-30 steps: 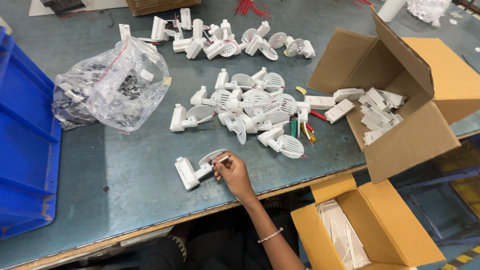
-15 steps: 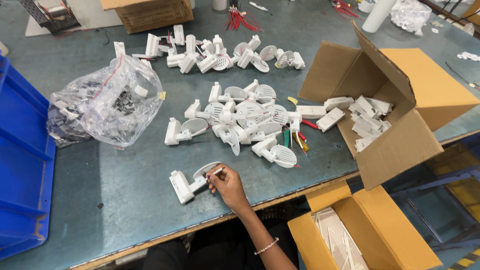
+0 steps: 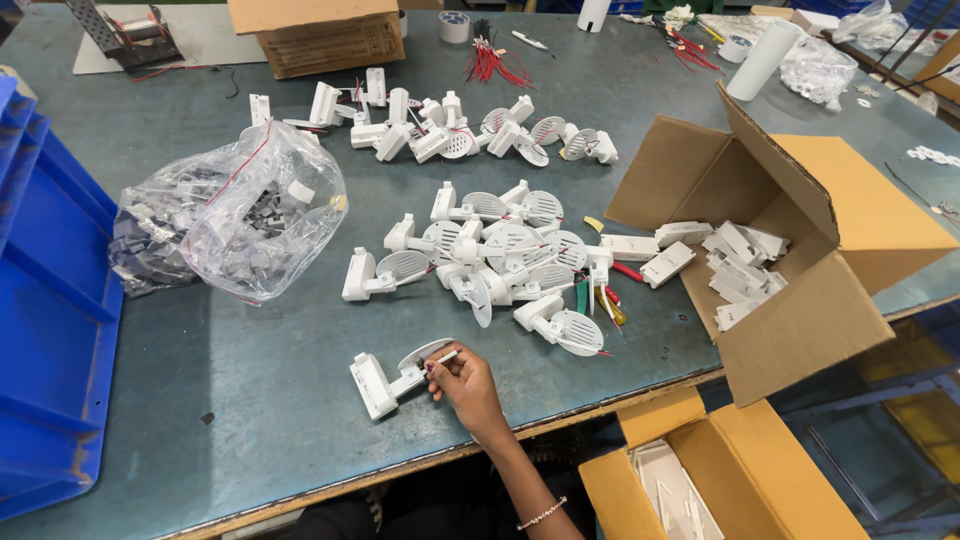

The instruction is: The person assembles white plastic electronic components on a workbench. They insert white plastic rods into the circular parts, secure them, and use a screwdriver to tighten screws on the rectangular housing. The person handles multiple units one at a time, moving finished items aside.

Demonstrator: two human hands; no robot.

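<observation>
Since the earlier frames my view has tipped up and widened, so more of the far bench shows, while the hand has stayed at the same white part near the front edge.

Going left to right: a blue bin sits at the left edge, then a clear plastic bag of small grey and white pieces. Just right of that, near the front edge, lies the white lamp fitting I am working on, apart from the others. My right hand rests against its round end, fingers curled and pinching a thin white stick-like tool at it. My left hand is out of view.

As I judge it, the work is partway: a row of fittings lies lined up farther back, perhaps handled already, and a loose heap of fittings in the middle looks yet to be done. Right of the heap, an open cardboard box on its side spills small white blocks, and a second open box stands below the bench edge.

The surface is a grey-green bench top, scuffed, with a wooden front lip. It looks like a workshop; red wires, tape rolls and another carton lie along the far side.
</observation>
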